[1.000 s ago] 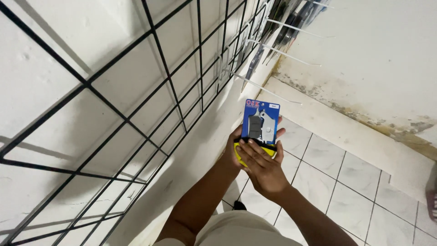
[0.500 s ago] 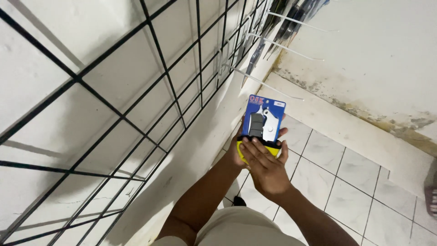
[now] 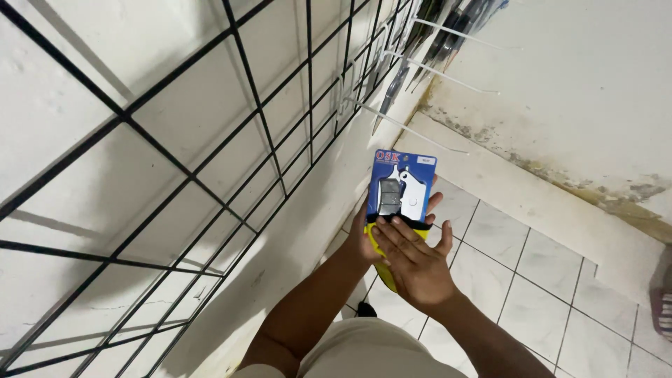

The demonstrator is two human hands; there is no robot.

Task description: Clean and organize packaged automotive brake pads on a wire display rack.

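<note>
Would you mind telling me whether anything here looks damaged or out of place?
The blue package in both hands looks intact. The one oddity is the wall's base on the right: its paint is stained and flaking above the tiled floor.

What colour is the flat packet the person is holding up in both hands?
The packet is mostly blue with a yellow lower part, with grey parts showing on its front; the head view shows it.

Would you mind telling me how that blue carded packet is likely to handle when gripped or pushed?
The blue carded packet stands flat and unbent above both hands, so it is probably fairly stiff. Its glossy front may be slippery. The grey parts under the blister probably make it heavier than bare card.
</note>
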